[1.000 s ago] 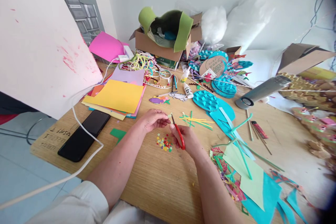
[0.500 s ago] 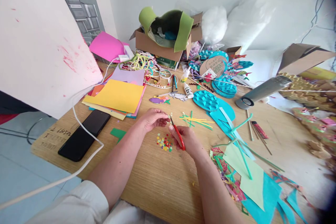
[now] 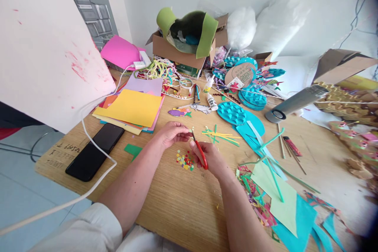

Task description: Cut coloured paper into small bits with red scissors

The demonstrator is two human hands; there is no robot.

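Observation:
My left hand [image 3: 174,134] pinches a small pale piece of paper [image 3: 191,129] between thumb and fingertips. In my right hand [image 3: 211,157] are red-handled scissors [image 3: 201,153], their dark blades pointing up at the pale paper. Just below the hands lies a little heap of coloured paper dots [image 3: 185,160], red, yellow, green and white. Thin yellow and green paper strips [image 3: 224,136] cross each other to the right of the blade tips. Behind my hands rest a purple and orange paper fish [image 3: 178,112] and an uncoloured fish cutout [image 3: 201,108].
Stacked coloured paper [image 3: 132,108] and a black phone [image 3: 94,152], crossed by a white cable [image 3: 88,136], lie left. Small white bottles [image 3: 212,102] stand behind. A metal flask [image 3: 298,104] lies right, near blue egg-carton pieces [image 3: 232,113]. Paper scraps [image 3: 256,201] spread at front right.
Hardly anything differs. The scissor blades have shifted very slightly at the pale paper; both hands stay in nearly the same place.

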